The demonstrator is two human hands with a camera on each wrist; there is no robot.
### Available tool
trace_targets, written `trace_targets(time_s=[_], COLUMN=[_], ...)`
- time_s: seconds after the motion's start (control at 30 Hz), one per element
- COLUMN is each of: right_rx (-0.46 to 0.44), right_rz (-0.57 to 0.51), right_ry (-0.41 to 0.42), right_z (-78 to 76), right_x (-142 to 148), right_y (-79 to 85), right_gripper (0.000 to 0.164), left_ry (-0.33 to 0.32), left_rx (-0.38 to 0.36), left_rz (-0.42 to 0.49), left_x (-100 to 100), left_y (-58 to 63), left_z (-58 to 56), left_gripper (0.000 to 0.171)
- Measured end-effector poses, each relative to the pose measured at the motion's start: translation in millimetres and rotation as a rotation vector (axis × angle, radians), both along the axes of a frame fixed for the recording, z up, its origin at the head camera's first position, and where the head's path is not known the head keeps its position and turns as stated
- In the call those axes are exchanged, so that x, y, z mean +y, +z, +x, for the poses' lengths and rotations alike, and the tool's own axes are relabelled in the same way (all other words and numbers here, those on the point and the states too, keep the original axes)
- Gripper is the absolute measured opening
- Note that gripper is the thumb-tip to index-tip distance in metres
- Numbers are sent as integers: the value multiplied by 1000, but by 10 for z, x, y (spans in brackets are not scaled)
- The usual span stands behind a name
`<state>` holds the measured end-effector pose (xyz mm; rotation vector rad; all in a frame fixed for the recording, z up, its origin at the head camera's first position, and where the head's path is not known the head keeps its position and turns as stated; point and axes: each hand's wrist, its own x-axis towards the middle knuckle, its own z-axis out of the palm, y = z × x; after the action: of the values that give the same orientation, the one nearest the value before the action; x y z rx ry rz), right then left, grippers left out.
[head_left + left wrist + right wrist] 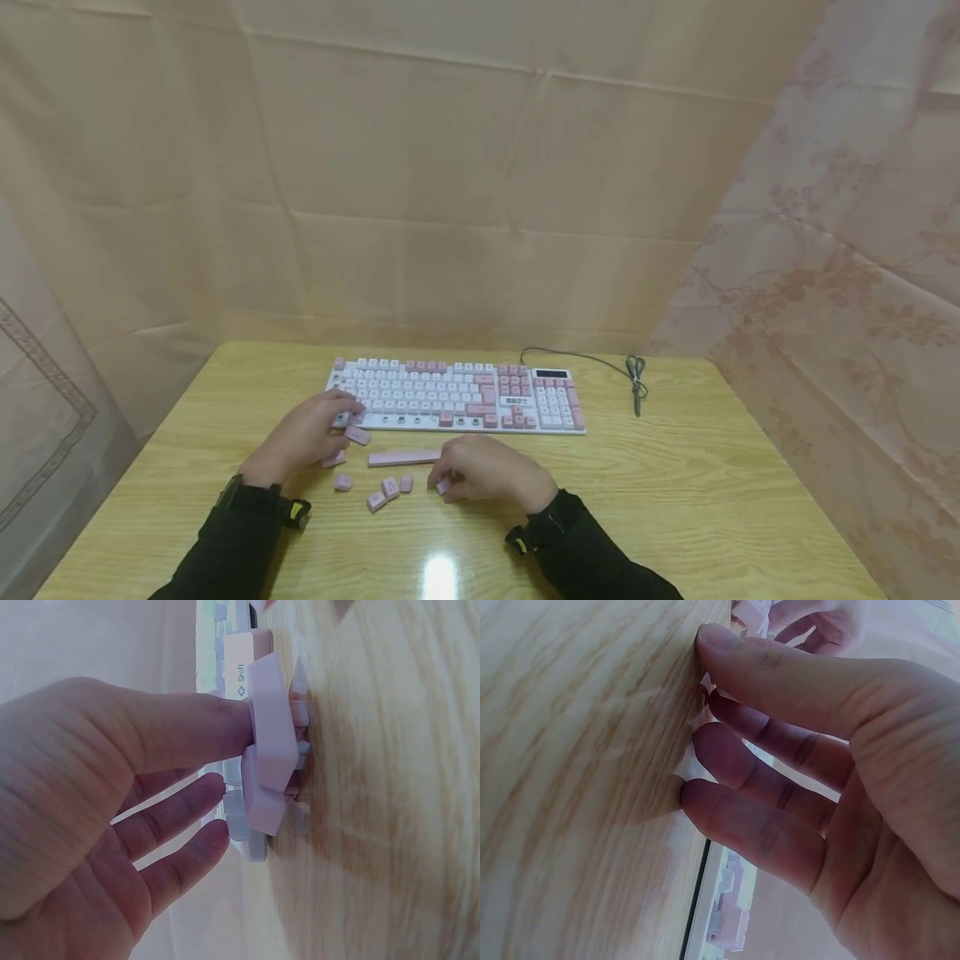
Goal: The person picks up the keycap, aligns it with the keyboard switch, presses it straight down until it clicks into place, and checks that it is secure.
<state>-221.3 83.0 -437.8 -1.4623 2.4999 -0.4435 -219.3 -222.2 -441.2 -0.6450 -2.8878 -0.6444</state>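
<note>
My left hand (pixel 311 429) is at the near left corner of the pink-and-white keyboard (pixel 420 396), fingers reaching over its edge. In the left wrist view its thumb lies against a long pink keycap (pixel 271 724), with a smaller pink keycap (pixel 262 799) beside it; the other fingers extend loosely behind. My right hand (pixel 487 468) is low over the table, fingers and thumb curled about a small pink keycap (pixel 442 485). In the right wrist view the fingers hide most of it. A long pink spacebar (pixel 405 457) lies just left of that hand.
Several loose pink keycaps (pixel 390 487) lie between the hands on the wooden table (pixel 675 500). Another pink keycap (pixel 342 482) is by the left wrist. A bundled cable (pixel 636 379) lies right of the keyboard. Curtains (pixel 480 167) hang behind the table.
</note>
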Motion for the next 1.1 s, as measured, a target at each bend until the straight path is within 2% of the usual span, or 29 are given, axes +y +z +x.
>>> trace_targets(time_s=[0.13,0.37,0.6,1.1], right_rx=[0,-60,-47,-32], right_rz=[2,-5,-7,-8], right_ry=[1,-46,-47,-33], right_z=[-4,2,-7,-41], right_x=[5,-3,-7,1], right_y=[3,17,16,-11], right_gripper=[19,19,15,8], left_ry=[9,40,55,46], left_rx=[-13,-56,-76,-62], left_rz=[1,-16,-6,-6], left_x=[0,1,-2,6], left_y=[7,-13,-22,-23], left_z=[3,-17,-14,-12], left_gripper=[39,40,40,38])
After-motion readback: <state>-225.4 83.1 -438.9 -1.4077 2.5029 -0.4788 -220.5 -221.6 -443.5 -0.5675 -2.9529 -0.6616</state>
